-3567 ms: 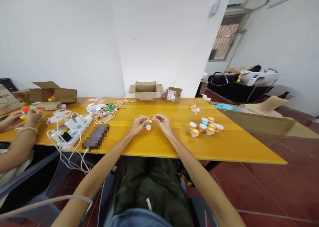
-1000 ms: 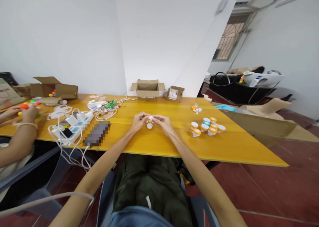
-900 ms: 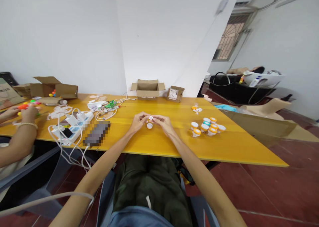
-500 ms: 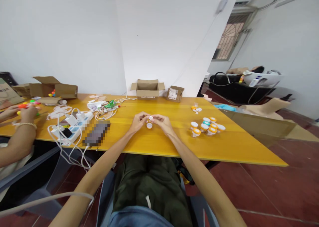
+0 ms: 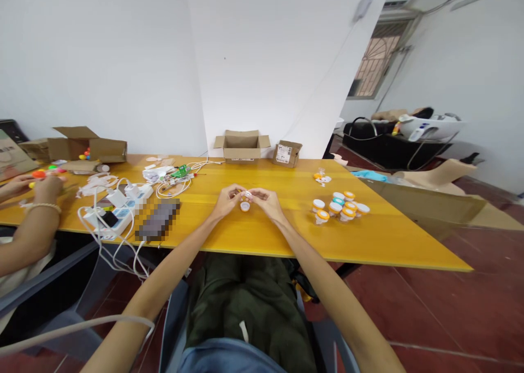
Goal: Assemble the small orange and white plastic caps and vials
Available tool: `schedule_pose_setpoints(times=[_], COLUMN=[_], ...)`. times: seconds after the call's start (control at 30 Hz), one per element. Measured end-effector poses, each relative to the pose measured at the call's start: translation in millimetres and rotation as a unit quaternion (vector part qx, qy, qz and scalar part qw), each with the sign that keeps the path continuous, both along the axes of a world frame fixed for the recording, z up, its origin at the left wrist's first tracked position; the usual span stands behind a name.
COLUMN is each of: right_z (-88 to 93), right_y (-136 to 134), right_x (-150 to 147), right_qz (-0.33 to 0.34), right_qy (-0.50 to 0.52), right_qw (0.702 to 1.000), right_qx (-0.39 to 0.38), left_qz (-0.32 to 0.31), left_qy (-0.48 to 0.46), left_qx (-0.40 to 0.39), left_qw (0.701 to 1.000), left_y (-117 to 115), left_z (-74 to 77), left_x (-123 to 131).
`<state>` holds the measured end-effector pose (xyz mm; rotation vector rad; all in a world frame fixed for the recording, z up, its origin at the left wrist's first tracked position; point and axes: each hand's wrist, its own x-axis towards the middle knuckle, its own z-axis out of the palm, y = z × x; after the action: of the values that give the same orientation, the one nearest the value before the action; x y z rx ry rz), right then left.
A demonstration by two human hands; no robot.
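Note:
My left hand (image 5: 227,200) and my right hand (image 5: 266,201) meet over the middle of the table, fingers pinched. Between their fingertips is a small white piece (image 5: 248,194) with dark spots; its exact kind is too small to make out. Just below it, on the table, sits a small round cap (image 5: 244,206) with a pale centre and an orange rim. Off to the right stands a group of small clear containers (image 5: 347,214) with orange, teal and white round tops. Fingers cover part of the held piece.
A power strip (image 5: 141,198) with plugs and cables and a blurred dark phone-like device (image 5: 159,220) lie left. Cardboard boxes (image 5: 241,154) stand along the wall. Loose small parts (image 5: 322,178) lie back right. Another person's hand (image 5: 47,186) handles colourful pieces at far left.
My hands stay in the same place, and the small white piece between the fingertips has turned slightly. The cap and the container group have not moved.

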<state>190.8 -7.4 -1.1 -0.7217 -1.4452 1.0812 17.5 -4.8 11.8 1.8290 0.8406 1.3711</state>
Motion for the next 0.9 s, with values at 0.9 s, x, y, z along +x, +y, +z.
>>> schedule_pose_setpoints(times=[0.9], right_z=[2.0], right_y=[-5.8], right_x=[-5.3], right_qz=[-0.027], right_qy=[-0.013], right_qw=[1.000], right_qx=[-0.001], left_qz=[0.018], left_qy=[0.015], left_qx=[-0.006], left_qw=[1.000], left_y=[-3.3], left_z=[-1.0], left_x=[2.1])
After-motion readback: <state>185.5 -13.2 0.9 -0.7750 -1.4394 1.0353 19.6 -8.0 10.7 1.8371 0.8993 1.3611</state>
